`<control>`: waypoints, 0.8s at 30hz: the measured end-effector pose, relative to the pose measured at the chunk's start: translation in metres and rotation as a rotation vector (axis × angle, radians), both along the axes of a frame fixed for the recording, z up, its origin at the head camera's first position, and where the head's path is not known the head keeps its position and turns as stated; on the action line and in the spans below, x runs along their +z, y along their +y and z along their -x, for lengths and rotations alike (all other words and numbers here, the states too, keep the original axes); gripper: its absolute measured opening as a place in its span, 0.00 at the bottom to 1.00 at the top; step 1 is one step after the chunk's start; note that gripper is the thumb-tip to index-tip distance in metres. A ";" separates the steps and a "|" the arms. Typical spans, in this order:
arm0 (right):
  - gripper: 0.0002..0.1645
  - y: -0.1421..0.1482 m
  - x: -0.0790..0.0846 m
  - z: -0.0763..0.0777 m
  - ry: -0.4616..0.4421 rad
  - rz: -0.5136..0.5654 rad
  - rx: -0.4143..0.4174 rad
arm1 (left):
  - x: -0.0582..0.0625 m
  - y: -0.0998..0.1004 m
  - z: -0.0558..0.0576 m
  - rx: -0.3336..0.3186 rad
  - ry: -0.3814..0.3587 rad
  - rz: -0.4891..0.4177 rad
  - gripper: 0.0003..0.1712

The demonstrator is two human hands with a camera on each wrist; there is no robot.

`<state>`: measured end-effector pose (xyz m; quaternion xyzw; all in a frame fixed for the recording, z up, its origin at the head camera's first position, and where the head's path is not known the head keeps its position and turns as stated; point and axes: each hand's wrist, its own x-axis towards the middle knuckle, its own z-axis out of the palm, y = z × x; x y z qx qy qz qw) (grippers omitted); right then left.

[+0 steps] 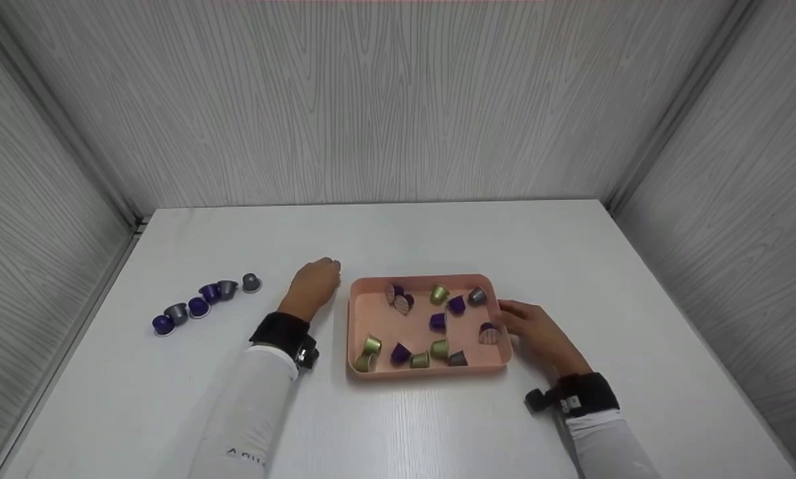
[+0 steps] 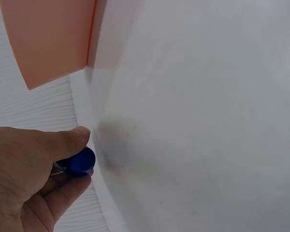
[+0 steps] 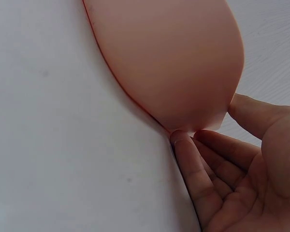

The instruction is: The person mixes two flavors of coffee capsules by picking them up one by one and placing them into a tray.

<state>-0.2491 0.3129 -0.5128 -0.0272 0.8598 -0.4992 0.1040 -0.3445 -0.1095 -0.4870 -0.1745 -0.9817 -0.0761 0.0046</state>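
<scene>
My left hand (image 1: 314,286) is just left of the pink tray. Between its thumb and fingers it pinches a dark blue coffee capsule (image 2: 81,162), which the hand hides in the head view. My right hand (image 1: 537,332) holds the right side of the tray (image 1: 398,374). In the right wrist view its thumb (image 3: 253,113) is on the rim while the other fingertips meet the lower outer wall. Green capsules (image 1: 439,294), purple capsules (image 1: 456,305) and grey capsules (image 1: 477,296) lie scattered inside the tray, some tipped over.
Left of my left arm, a slanting row of purple capsules (image 1: 163,324) and grey capsules (image 1: 227,289) sits on the white table (image 1: 411,432). One grey capsule (image 1: 251,283) stands slightly apart at the row's right end. Grey wood-grain panels (image 1: 371,106) enclose the back and sides.
</scene>
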 end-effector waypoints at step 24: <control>0.31 0.002 0.002 0.000 0.019 -0.016 -0.001 | 0.021 0.025 -0.034 -0.009 0.182 -0.406 0.15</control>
